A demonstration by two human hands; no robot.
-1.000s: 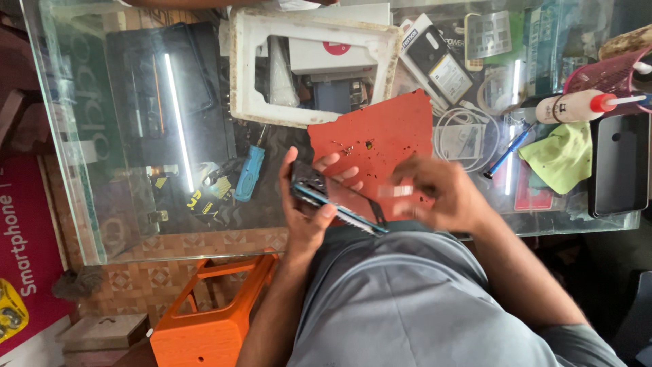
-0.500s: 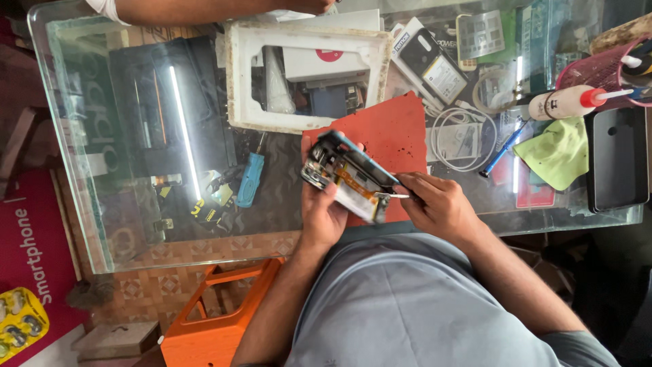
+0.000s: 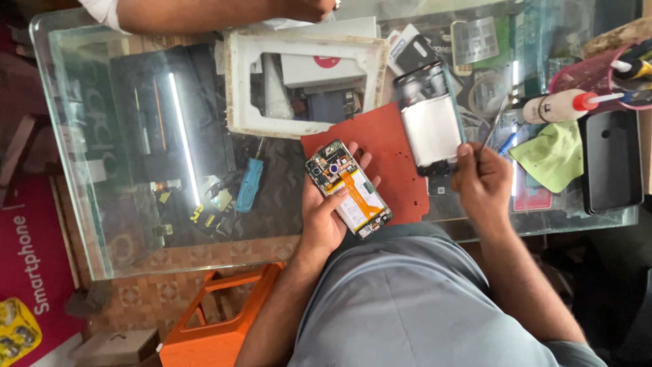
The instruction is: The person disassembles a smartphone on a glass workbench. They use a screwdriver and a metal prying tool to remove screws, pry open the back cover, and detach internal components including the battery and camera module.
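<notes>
My left hand (image 3: 324, 217) holds an opened phone body (image 3: 348, 188) over the table's near edge, its circuit board, orange flex cable and battery facing up. My right hand (image 3: 483, 182) pinches thin metal tweezers (image 3: 493, 126), and its fingertips touch the lower end of a separated phone back shell (image 3: 430, 121). That shell lies inner side up, partly on the red work mat (image 3: 388, 153), to the right of the phone body.
Around them on the glass table (image 3: 102, 204) are a white tray of parts (image 3: 238, 81), a blue-handled screwdriver (image 3: 248, 185), a glue bottle (image 3: 553, 107), a green cloth (image 3: 551, 155) and a black phone case (image 3: 612, 162). Another person's arm (image 3: 204, 13) reaches in at the far edge. An orange stool (image 3: 217, 319) stands below.
Both hands were working on the phone together. Now the back shell is off and lies on the mat under my right hand, while my left hand holds the phone body alone.
</notes>
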